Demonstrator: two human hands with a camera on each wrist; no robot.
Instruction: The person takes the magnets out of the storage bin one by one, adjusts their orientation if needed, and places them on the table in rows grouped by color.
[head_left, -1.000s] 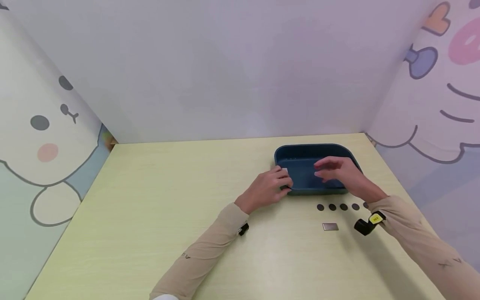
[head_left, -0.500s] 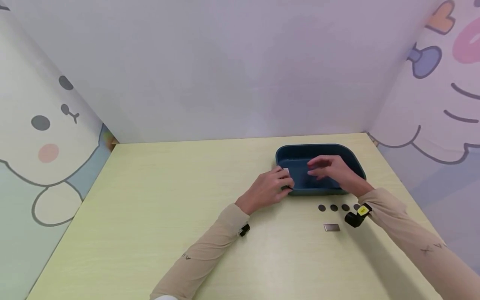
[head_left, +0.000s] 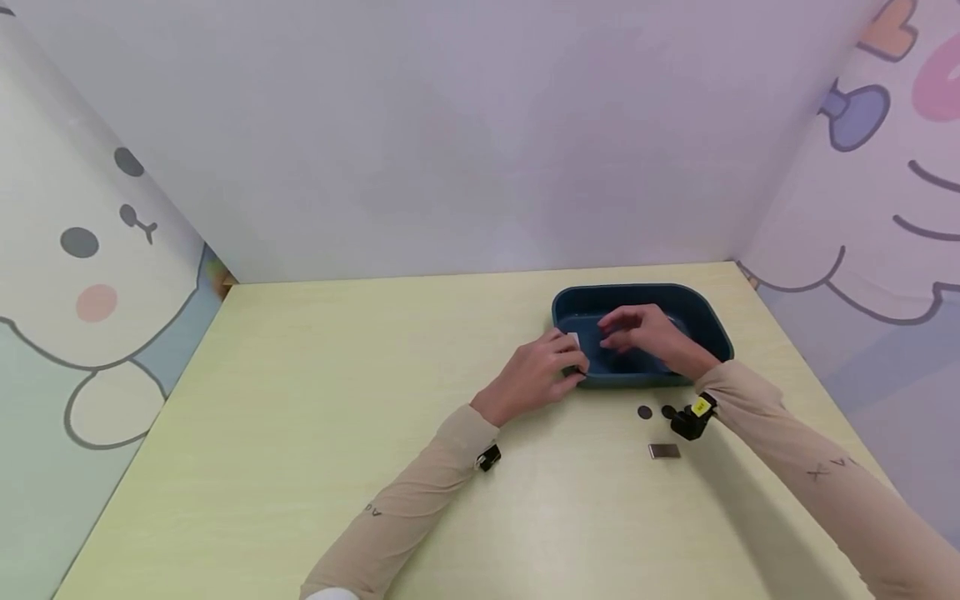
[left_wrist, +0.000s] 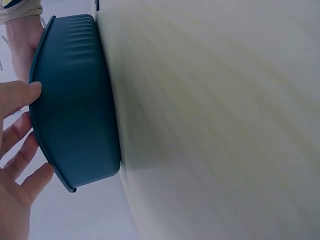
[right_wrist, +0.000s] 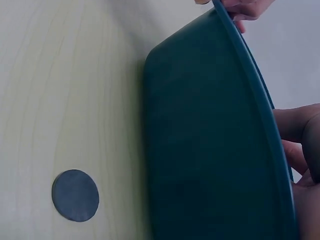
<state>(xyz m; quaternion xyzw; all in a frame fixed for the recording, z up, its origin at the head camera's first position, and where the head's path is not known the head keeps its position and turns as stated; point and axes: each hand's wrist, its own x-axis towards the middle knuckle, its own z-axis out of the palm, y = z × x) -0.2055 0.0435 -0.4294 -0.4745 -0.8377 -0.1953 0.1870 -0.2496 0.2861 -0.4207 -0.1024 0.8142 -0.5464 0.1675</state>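
My left hand [head_left: 534, 369] grips the front left corner of a dark blue plastic bin [head_left: 645, 380], its fingers bent over the rim. In the left wrist view, its fingertips [left_wrist: 36, 91] lie along the bin's edge. A small white piece [head_left: 574, 340] shows beside those fingers, partly covered by them. My right hand [head_left: 651, 337] reaches over the bin's front rim, thumb and fingers loosely bent and apart, with nothing visible between them. The right wrist view shows this hand partly hidden behind the bin wall [right_wrist: 210, 130].
Dark round discs [head_left: 645, 412] lie on the table in front of the bin, some hidden by the right wrist camera [head_left: 692, 421]. A small grey rectangular plate [head_left: 664, 451] lies nearer. A pale wall [head_left: 465, 150] stands behind the table [head_left: 337, 400].
My right hand has moved left inside the bin's outline, closer to the left hand. Its wrist camera now covers more of the discs. The left hand keeps its grip on the rim.
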